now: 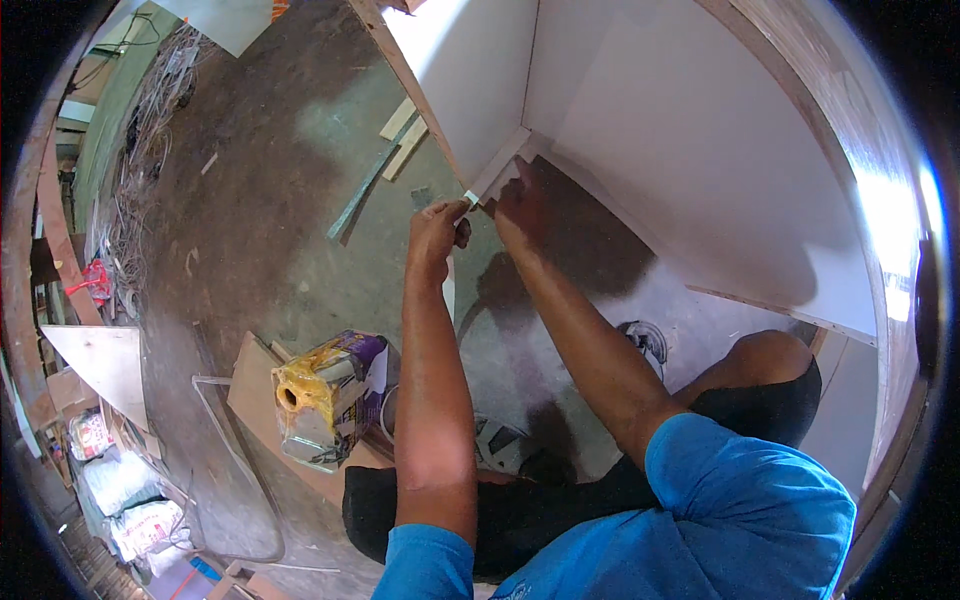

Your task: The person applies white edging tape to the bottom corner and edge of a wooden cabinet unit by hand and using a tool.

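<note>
My left hand (438, 238) is closed in a pinch on a thin white strip (471, 200) at the lower corner of a white panel cabinet (620, 120). A pale length, apparently the same strip, hangs down (450, 290) beside my left forearm. Close by on the right, my right hand (518, 212) lies against the cabinet's white bottom rail (503, 160). Its index finger stretches along the rail toward the inner corner; the other fingers are in shadow and partly hidden. I cannot see anything held in it.
An adhesive-smeared can (335, 395) stands on a brown board (255, 385) left of my knees. Wooden slats (405, 150) and a metal strip (370, 180) lie on the floor. Tangled wire (150, 130), a white triangular board (105, 375) and bags (125, 490) line the left side.
</note>
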A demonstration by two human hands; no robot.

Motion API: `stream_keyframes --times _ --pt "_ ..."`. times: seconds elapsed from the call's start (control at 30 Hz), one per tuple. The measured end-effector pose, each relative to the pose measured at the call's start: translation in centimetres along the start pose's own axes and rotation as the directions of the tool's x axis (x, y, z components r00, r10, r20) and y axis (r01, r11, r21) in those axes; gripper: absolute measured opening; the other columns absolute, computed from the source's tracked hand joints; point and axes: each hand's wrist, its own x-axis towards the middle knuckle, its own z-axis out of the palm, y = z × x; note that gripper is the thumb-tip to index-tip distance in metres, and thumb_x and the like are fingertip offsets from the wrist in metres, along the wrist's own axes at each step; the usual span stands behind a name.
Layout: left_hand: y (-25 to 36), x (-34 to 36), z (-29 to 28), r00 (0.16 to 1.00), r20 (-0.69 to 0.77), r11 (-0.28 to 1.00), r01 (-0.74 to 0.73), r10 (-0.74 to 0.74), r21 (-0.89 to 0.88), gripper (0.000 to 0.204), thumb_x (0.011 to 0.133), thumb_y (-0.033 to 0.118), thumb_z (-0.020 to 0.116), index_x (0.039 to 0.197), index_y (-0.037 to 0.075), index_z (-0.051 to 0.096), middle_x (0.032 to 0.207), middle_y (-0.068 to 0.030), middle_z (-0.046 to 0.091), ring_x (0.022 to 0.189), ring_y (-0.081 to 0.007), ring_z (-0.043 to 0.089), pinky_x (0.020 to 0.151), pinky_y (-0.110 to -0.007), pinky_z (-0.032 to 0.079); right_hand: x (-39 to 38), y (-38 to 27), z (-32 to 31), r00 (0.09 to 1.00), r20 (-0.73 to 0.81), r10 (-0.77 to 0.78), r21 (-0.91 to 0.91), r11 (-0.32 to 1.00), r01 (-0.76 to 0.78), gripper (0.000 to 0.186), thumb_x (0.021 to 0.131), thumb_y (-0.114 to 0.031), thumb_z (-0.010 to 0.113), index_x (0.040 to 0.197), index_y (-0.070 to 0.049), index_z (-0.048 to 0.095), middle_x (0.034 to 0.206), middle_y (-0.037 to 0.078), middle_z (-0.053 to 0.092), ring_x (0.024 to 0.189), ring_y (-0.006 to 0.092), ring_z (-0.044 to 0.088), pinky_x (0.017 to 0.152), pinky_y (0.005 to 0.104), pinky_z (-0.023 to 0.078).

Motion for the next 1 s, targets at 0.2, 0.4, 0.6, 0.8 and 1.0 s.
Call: stream_keyframes --times 0.2,0.4,0.6,0.8,1.0 --pt "-0.4 0.2 -0.7 1.000 -0.027 0.999 0.012 -0.014 -0.048 0.021 0.087 0.019 0.065 0.092 -0.001 0.068 0.063 -0.0059 0.059 0.053 -0.0140 0.053 0.051 -0.029 0.038 -0.9 0.6 -1.6 0.909 0.113 -0.402 -0.143 0.898 0.415 0.070 0.076 -0.001 0.060 0.143 -0.006 0.040 0.148 0.016 0.040 0.138 0.0358 0.036 0.112 0.0512 0.029" --pt "0.0 -0.2 -0.6 1.000 0.000 1.000 0.008 -0.008 0.021 0.021 0.087 0.019 0.065 0.092 -0.001 0.067 0.064 -0.0060 0.060 0.053 -0.0142 0.052 0.051 -0.029 0.038 -0.9 0.8 -1.9 0.856 0.263 -0.444 -0.314 0.800 0.511 0.084 0.073 0.001 0.059 0.150 -0.012 0.030 0.156 0.009 0.029 0.143 0.0336 0.028 0.115 0.0592 0.017" --pt "0.1 -0.2 -0.4 0.999 -0.012 0.999 0.043 -0.043 -0.002 0.019 0.088 0.018 0.065 0.089 0.000 0.066 0.064 -0.0053 0.058 0.052 -0.0144 0.051 0.053 -0.030 0.038 -0.1 0.7 -2.6 0.862 0.280 -0.424 -0.248 0.835 0.491 0.076 0.076 -0.003 0.059 0.148 -0.013 0.035 0.154 0.008 0.033 0.141 0.0340 0.032 0.115 0.0576 0.019" --pt "0.9 -1.1 0.3 0.998 -0.049 0.999 0.033 -0.032 0.020 0.018 0.088 0.017 0.064 0.089 -0.001 0.066 0.064 -0.0056 0.058 0.052 -0.0149 0.051 0.053 -0.031 0.038 0.8 0.7 -3.9 0.863 0.259 -0.433 -0.284 0.820 0.497 0.065 0.081 -0.003 0.056 0.144 -0.017 0.043 0.152 0.007 0.037 0.138 0.0268 0.038 0.113 0.0543 0.025" --pt "0.1 -0.1 -0.7 1.000 -0.016 0.999 0.001 -0.002 -0.045 0.019 0.088 0.017 0.063 0.089 -0.001 0.067 0.064 -0.0063 0.058 0.053 -0.0151 0.051 0.053 -0.031 0.038 1.7 0.3 -3.5 0.870 0.281 -0.406 -0.268 0.837 0.477 0.065 0.079 0.000 0.055 0.143 -0.013 0.043 0.149 0.011 0.041 0.129 0.0296 0.048 0.113 0.0479 0.030"
